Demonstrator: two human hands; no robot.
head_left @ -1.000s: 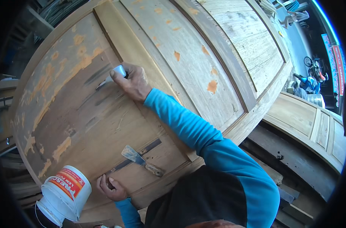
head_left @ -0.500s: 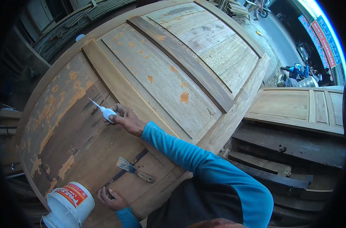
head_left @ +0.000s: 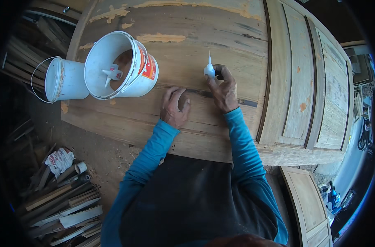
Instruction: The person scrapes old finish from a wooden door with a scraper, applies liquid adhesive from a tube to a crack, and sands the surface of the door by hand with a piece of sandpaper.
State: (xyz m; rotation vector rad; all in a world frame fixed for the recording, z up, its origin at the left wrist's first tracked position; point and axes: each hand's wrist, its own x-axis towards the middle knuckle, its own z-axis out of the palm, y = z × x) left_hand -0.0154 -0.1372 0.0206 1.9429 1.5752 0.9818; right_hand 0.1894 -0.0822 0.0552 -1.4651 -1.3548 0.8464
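A small white squeeze bottle with a long thin nozzle (head_left: 209,71) is gripped in my right hand (head_left: 225,91), its tip pointing away from me. Beneath that hand is a large wooden panelled door (head_left: 187,53), patched with orange-tan filler and lying flat. My left hand (head_left: 175,108) rests on the wood beside a narrow dark strip (head_left: 195,91), fingers curved and apart, holding nothing. Left of it a white bucket with a red label (head_left: 144,82) lies tilted, its mouth toward the left. Inside the bucket shows another small white nozzled bottle (head_left: 112,74).
A smaller white pail with a wire handle (head_left: 57,80) is at the door's left edge. Scrap wood strips (head_left: 72,210) and a white plastic bag (head_left: 59,160) lie on the floor at lower left. Another panelled door (head_left: 309,201) is at lower right.
The view has swung left, toward the buckets. My right hand, still holding the bottle, is now closer to my left hand. The putty knife seen earlier on the door no longer shows.
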